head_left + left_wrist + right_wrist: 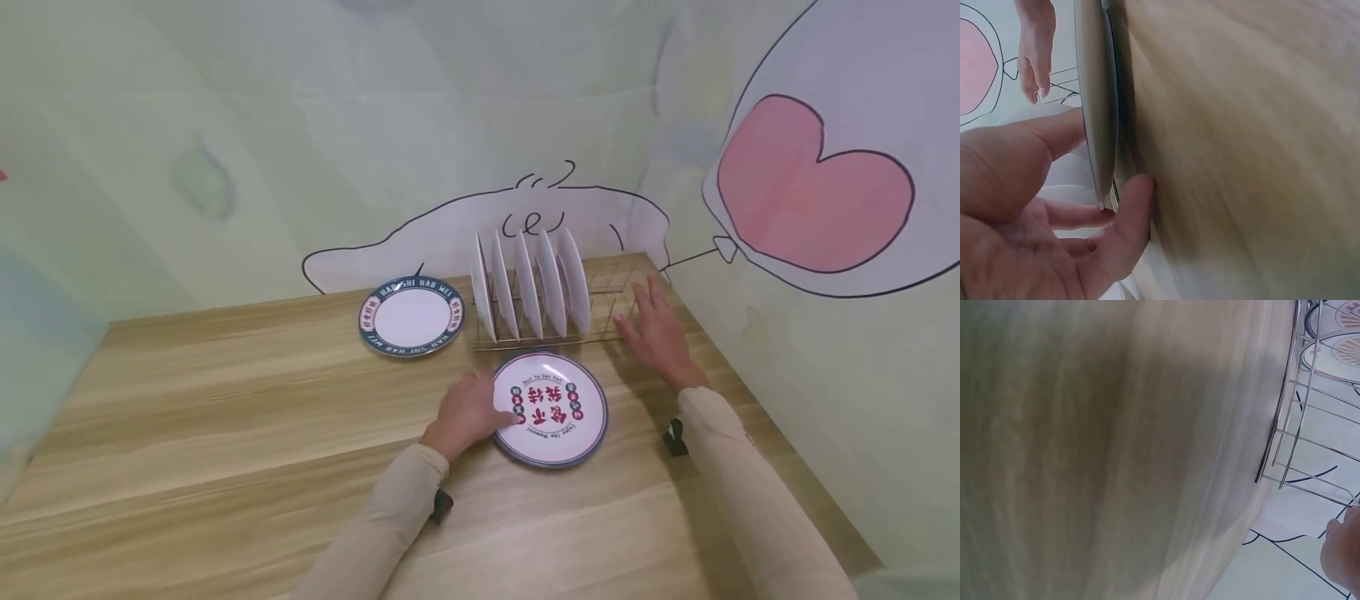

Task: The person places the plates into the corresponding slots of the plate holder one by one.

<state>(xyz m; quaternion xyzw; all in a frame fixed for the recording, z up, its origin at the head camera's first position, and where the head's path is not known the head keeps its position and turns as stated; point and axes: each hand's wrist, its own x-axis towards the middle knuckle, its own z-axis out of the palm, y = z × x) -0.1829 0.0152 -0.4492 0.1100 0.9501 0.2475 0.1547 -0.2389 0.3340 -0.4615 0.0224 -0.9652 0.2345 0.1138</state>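
A round white plate with red characters and a blue rim lies in front of the wire rack. My left hand grips its left edge, thumb over the top face and fingers around the rim. In the left wrist view the plate is seen edge-on between thumb and fingers, close over the wood. At the right end of the wire rack, my right hand has its fingers extended, fingertips right at the end wires. Several white plates stand upright in the rack's left part.
A second blue-rimmed plate lies flat left of the rack. The wooden table meets a cartoon-printed wall behind and on the right. Slots at the rack's right end hold no plates.
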